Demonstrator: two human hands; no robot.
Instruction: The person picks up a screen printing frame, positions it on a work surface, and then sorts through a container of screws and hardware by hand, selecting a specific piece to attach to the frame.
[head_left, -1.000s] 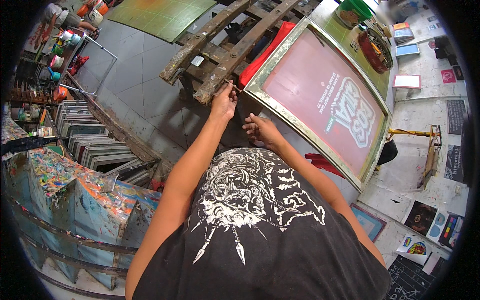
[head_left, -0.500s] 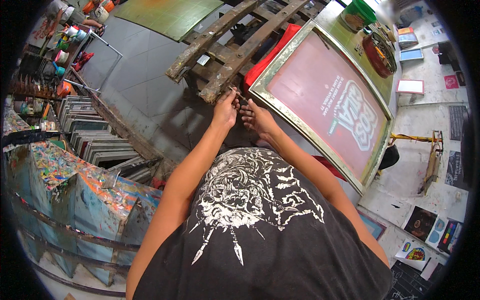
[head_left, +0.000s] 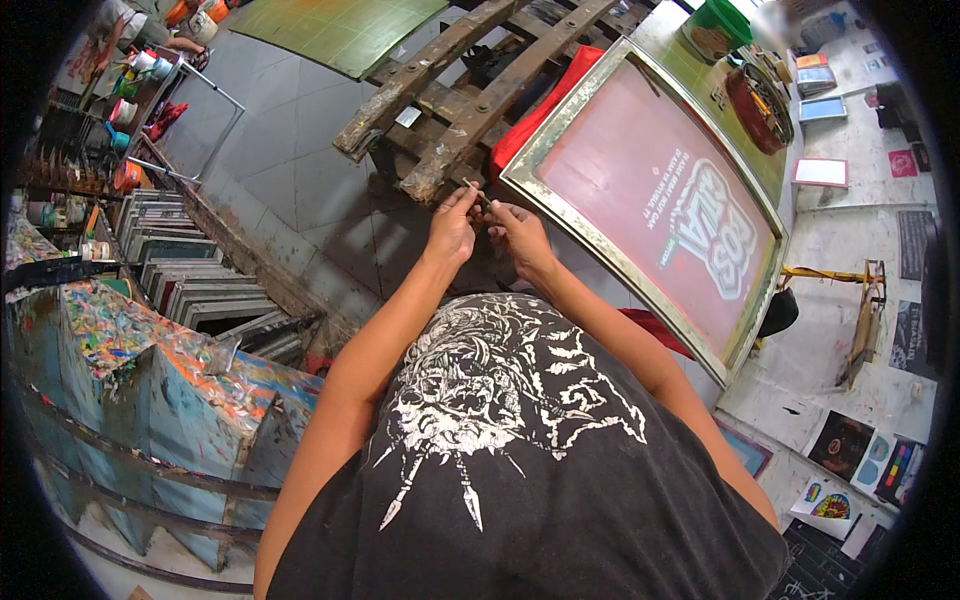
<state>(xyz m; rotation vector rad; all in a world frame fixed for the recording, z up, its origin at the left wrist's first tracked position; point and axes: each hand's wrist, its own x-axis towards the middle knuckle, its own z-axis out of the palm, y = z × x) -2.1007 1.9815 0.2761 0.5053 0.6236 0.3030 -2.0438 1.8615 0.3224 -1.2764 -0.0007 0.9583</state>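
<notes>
In the head view, the left hand (head_left: 452, 228) and the right hand (head_left: 518, 232) are seen brought together, fingers pinched on a small thin stick-like object (head_left: 477, 190) held between them. It is held just in front of the worn wooden frame (head_left: 455, 95) and beside the near corner of the metal-framed printing screen (head_left: 650, 195) with its pink mesh. A rack of stacked screens (head_left: 190, 290) is seen at the left, above a grey tiled floor (head_left: 290, 150).
</notes>
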